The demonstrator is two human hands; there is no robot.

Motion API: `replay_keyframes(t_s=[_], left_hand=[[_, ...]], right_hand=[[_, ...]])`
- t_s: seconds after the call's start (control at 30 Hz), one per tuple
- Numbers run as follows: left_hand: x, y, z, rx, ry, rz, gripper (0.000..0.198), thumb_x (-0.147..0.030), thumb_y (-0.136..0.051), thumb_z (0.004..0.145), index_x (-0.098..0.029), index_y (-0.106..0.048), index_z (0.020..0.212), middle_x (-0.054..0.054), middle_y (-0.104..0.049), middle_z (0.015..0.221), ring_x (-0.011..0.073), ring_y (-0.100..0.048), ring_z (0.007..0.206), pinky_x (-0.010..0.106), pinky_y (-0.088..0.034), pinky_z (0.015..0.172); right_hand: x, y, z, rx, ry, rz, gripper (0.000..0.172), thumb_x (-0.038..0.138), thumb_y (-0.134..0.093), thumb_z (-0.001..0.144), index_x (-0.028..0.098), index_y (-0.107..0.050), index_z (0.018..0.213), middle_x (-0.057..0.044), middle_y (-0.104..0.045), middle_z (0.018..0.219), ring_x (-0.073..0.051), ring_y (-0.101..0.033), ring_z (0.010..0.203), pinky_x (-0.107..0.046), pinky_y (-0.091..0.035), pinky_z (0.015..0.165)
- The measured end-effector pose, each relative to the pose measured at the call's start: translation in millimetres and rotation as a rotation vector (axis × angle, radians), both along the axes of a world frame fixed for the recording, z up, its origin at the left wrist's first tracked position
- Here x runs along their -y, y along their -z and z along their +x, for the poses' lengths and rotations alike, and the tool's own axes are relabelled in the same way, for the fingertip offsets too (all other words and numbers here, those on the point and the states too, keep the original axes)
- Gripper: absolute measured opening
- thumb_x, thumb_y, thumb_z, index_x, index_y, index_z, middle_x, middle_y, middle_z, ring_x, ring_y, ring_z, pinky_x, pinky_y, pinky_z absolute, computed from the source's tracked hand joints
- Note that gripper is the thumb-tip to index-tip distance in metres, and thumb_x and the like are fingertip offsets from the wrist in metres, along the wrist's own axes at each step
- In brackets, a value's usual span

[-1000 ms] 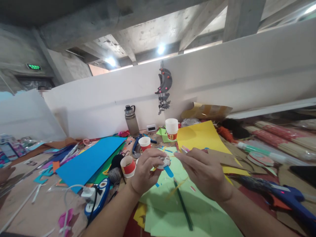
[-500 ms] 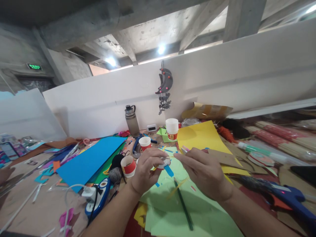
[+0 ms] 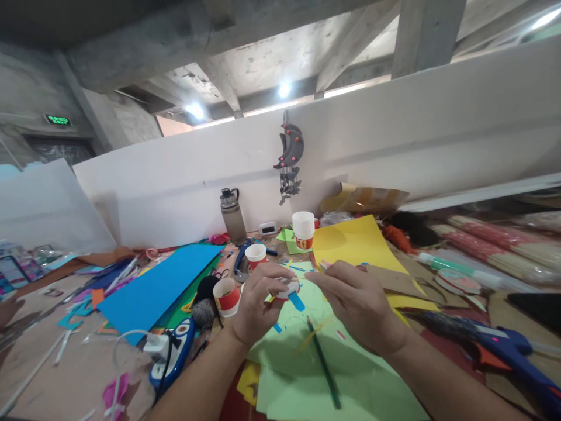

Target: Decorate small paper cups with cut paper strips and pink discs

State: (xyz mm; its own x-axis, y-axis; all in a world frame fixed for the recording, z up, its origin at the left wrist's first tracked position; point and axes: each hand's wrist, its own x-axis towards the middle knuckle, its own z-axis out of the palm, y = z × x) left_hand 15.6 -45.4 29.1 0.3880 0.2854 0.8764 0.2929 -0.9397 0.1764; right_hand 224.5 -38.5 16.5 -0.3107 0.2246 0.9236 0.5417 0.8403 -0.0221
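Note:
My left hand (image 3: pixel 259 297) is wrapped round a small white and red paper cup (image 3: pixel 288 289), which its fingers partly cover. From the cup's side sticks out a blue paper strip (image 3: pixel 297 302), with bits of yellow beside it. Just to the right is my right hand (image 3: pixel 362 304), apart from the cup, its fingers closed in a pinch; what they hold, if anything, is too small to make out. Beneath both hands lie sheets of light green paper (image 3: pixel 368 386), bearing a dark green pencil (image 3: pixel 324 365) and small blue and yellow scraps.
Two paper cups, one nearer (image 3: pixel 227 296) and one farther (image 3: pixel 256 255), stand left of my hands. A cup stack (image 3: pixel 303 230) and a bottle (image 3: pixel 233 216) stand behind. Blue card (image 3: pixel 162 283) lies left, yellow card (image 3: pixel 350 240) and a glue gun (image 3: pixel 491 339) right.
The view has shifted slightly. My left hand still holds the cup, and the blue strip on it points a little more to the right. My right hand stays almost in place.

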Motion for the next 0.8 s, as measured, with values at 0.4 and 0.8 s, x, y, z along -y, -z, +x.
replay_keyframes(t_s=[0.4, 0.8], left_hand=[[-3.1, 4.4, 0.0, 0.054, -0.002, -0.027, 0.026, -0.002, -0.057, 0.079, -0.021, -0.052, 0.096, 0.007, -0.065, 0.101, 0.0187, -0.061, 0.099, 0.039, -0.050, 0.083], [-3.2, 3.7, 1.4, 0.071, 0.030, -0.045, 0.026, -0.003, -0.056, 0.080, -0.021, -0.053, 0.097, 0.007, -0.067, 0.098, 0.0192, -0.062, 0.096, 0.040, -0.049, 0.083]], right_hand=[[1.3, -4.8, -1.9, -0.016, 0.026, -0.016, 0.023, 0.008, -0.052, 0.088, 0.017, -0.071, 0.096, -0.002, -0.056, 0.067, -0.011, -0.049, 0.060, -0.022, -0.038, 0.054], [1.7, -7.0, -2.0, 0.005, 0.052, 0.006, 0.023, 0.008, -0.052, 0.088, 0.017, -0.072, 0.095, -0.003, -0.056, 0.068, -0.011, -0.050, 0.062, -0.022, -0.038, 0.055]])
